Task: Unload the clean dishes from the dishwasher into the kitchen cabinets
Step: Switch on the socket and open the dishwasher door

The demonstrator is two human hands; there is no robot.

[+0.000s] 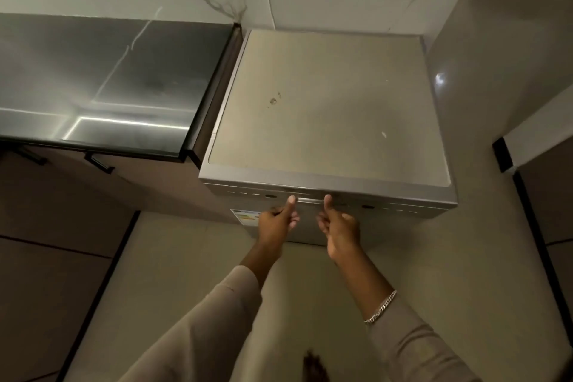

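A grey freestanding dishwasher [328,108] stands against the marble wall, seen from above, with its door closed. Along the top front edge runs a control strip with the door handle [310,200] in its middle. My left hand [277,222] is at the handle's left end, thumb up against it and fingers curled below. My right hand [339,228] holds the handle's right end the same way; a chain bracelet sits on that wrist. No dishes are in view.
A glossy dark countertop [108,77] adjoins the dishwasher on the left, with brown cabinet fronts and black bar handles [99,163] beneath. A pale wall [496,71] closes in on the right. Tiled floor [186,257] lies in front.
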